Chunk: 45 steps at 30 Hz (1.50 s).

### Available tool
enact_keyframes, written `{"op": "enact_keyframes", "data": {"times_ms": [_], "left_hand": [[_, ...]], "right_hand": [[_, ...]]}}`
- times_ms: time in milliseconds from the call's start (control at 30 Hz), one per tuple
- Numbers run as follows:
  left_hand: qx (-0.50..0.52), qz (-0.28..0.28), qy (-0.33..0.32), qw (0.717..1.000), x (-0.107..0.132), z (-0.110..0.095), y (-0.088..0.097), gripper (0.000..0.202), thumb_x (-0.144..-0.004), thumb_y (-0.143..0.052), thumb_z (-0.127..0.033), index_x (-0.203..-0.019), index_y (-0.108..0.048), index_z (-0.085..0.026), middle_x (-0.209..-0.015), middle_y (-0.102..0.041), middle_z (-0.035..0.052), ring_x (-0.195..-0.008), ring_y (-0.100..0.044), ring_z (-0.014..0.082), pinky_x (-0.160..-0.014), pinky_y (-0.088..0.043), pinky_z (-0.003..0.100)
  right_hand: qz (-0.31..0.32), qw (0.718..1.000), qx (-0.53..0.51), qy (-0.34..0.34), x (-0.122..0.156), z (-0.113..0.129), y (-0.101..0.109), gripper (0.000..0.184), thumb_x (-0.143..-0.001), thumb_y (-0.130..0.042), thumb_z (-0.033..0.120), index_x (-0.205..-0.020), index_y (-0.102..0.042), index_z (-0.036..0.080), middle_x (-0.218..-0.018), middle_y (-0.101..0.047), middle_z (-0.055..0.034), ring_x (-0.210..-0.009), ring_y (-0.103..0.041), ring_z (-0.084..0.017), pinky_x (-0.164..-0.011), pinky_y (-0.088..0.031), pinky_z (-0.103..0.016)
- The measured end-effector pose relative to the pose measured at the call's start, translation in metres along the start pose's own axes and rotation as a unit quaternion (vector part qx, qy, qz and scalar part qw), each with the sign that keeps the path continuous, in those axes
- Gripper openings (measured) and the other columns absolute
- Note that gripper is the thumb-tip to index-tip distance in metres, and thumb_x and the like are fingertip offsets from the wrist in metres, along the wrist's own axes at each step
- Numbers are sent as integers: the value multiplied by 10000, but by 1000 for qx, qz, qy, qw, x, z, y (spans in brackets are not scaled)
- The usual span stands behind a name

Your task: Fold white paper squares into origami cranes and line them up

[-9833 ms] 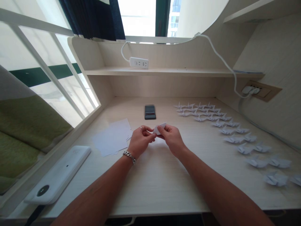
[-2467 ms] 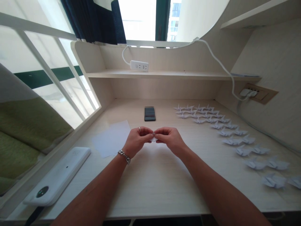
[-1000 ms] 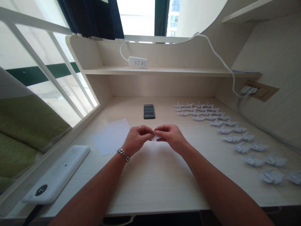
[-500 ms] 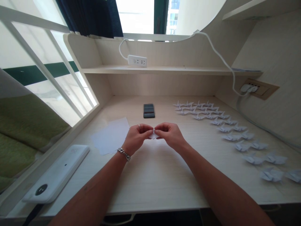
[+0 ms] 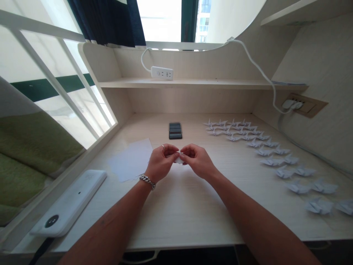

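A small folded piece of white paper is pinched between both hands above the middle of the desk. My left hand, with a ring and a chain bracelet at the wrist, grips its left side between thumb and fingers. On the right side, my right hand holds it the same way, the fingertips of both hands nearly meeting. Fingers cover most of the paper, so its exact folded shape is hidden. To the left of my left hand lie flat white paper sheets. Several folded paper cranes stand in rows on the right.
A dark phone-like device lies beyond my hands. At the left edge is a white power bank with a dark cable. A power strip sits on the shelf, and a white cable runs to the wall socket.
My hands have drawn slightly closer together, and the folded paper has tilted and is more covered by the fingers. The view has shifted a little; the cranes and sheets lie as before.
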<state>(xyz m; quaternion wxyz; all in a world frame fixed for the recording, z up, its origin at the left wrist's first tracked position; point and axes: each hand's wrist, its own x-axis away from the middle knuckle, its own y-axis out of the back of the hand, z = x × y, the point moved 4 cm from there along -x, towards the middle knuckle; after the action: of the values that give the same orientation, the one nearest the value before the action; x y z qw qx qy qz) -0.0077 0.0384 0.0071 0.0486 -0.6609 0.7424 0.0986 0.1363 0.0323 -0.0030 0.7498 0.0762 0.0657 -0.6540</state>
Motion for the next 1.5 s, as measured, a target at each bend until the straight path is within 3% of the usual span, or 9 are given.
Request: {"op": "enact_keyframes", "data": {"times_ms": [267,500,733,933,1100,1500], "left_hand": [[-60,32,-30,997,2,-1,-5,233,-766,-663,-311,-923,-624,-143,-708,-688,41,-630,-641,150,-594,-515,267],[-97,43,-56,993,2,-1,-2,224,-792,-639,-313,-956,-624,-161,-772,-698,48,-704,-664,165,-661,-523,279],[-34,54,-36,997,0,-1,-4,214,-763,-677,-270,-923,-620,-139,-752,-684,39,-691,-655,147,-643,-517,256],[-16,12,-26,999,-1,-1,-1,210,-730,-709,-254,-873,-625,-126,-736,-672,37,-676,-641,139,-635,-520,258],[9,32,-15,999,-1,2,-3,259,-696,-745,-243,-892,-625,-123,-736,-679,36,-687,-652,142,-653,-526,264],[77,34,24,996,-3,2,1,257,-643,-760,-211,-847,-637,-111,-684,-688,27,-636,-647,136,-622,-533,264]], "right_hand": [[-33,996,64,52,1,4,3,121,-707,-637,224,-815,-593,191,-689,-609,8,-628,-576,-137,-578,-468,-264],[0,999,28,17,-2,-5,2,224,-733,-665,296,-908,-592,176,-717,-649,-17,-660,-616,-160,-605,-487,-287],[-11,999,-22,36,0,4,2,202,-687,-712,245,-819,-579,171,-680,-619,7,-644,-599,-137,-581,-480,-256],[-24,999,-46,-13,-3,1,4,199,-660,-706,246,-791,-585,158,-645,-618,8,-611,-607,-149,-558,-520,-288],[-29,999,-12,21,-2,4,7,182,-673,-680,195,-821,-577,166,-638,-622,12,-600,-601,-141,-569,-504,-281],[-33,998,-56,-14,-6,0,12,219,-645,-699,222,-817,-578,162,-644,-626,11,-595,-610,-144,-582,-515,-297]]}}
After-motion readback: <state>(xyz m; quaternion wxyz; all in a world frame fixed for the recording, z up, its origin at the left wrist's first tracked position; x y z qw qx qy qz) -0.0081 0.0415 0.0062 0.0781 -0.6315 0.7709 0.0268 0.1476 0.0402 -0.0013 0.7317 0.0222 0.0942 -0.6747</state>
